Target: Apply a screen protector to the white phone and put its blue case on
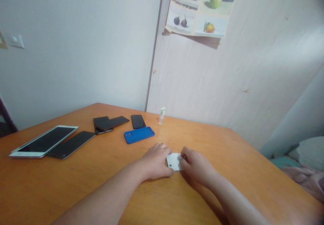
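A white phone lies flat on the wooden table in front of me, its back with a dark camera spot facing up. My left hand grips its left end, with the thumb at the near edge and the fingers at the far edge. Curled over the phone's right part is my right hand, its fingers pinched together and touching the white surface. Whatever those fingertips may hold is hidden. Just beyond my left hand lies a blue phone case.
Behind the case are a small black phone and a clear pump bottle. Two dark phones overlap farther left. A white tablet and a long black phone lie at the left. Walls stand behind the table.
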Demonstrator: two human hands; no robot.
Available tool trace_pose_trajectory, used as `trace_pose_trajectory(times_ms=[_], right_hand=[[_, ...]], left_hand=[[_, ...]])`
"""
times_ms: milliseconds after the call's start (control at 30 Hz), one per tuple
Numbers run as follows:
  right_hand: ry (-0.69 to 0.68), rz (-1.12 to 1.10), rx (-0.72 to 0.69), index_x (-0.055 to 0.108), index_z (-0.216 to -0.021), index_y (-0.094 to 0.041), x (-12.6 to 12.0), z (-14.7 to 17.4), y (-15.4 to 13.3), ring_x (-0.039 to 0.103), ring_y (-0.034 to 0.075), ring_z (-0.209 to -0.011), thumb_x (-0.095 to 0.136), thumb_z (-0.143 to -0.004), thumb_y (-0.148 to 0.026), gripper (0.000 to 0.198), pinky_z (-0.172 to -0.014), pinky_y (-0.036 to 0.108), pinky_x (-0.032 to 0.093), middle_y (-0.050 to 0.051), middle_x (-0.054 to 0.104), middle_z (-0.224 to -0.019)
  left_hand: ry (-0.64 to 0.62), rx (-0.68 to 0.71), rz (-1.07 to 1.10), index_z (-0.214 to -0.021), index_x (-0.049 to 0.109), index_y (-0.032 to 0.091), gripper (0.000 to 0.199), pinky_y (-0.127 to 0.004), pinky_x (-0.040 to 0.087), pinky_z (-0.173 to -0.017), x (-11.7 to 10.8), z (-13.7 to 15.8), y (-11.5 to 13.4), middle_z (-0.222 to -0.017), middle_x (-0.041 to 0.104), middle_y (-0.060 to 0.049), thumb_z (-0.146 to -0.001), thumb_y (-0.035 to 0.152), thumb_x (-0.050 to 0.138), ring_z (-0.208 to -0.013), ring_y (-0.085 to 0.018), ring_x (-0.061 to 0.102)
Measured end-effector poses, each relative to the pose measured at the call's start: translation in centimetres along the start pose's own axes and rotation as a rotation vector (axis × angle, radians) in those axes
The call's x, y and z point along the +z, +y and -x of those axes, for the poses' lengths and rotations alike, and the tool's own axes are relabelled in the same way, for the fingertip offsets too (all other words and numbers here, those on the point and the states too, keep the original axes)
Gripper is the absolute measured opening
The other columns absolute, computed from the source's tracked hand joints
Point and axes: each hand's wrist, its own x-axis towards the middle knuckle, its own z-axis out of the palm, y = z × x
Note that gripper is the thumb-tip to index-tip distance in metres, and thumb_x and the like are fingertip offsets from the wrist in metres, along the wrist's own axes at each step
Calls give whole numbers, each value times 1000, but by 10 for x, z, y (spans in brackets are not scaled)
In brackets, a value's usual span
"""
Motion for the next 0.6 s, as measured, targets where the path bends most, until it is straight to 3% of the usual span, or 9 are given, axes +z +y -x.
trace_pose_trajectory(times_ms=[100,300,367,500,600], right_hand=[[-94,-60,-90,59,-89,-21,0,4,-8,54,14,-67,51,-84,-23,9,-58,25,25,1,67,-78],[-25,165,211,61,-89,-20,-15,-5,13,55,18,-68,50,-86,-25,13,-57,28,23,7,68,-81],[-28,154,179,59,-88,-20,-12,-4,9,54,17,-67,50,-87,-25,11,-57,28,22,6,68,-79],[-74,27,-11,59,-87,-21,-2,4,-6,53,14,-64,52,-87,-28,10,-56,27,22,2,66,-75],[-46,47,26,59,-81,-20,-4,1,1,51,14,-64,51,-86,-28,12,-57,27,22,2,64,-74]], left_hand=[[1,-1,-3,-99,64,25,37,-35,48,-83,0,0,0,-101,58,-6,-68,44,70,-98,-27,56],[10,18,-8,-104,64,25,44,-36,47,-87,2,0,-1,-104,58,-6,-66,45,72,-101,-28,55],[6,10,-10,-104,64,25,43,-36,48,-87,1,1,-1,-104,58,-6,-66,46,72,-101,-28,55],[-6,-14,-26,-101,63,25,38,-36,48,-84,0,2,1,-104,58,-6,-69,45,70,-101,-28,56],[-3,-6,-25,-103,63,25,40,-35,48,-85,-1,2,1,-105,58,-6,-68,44,71,-102,-28,55]])
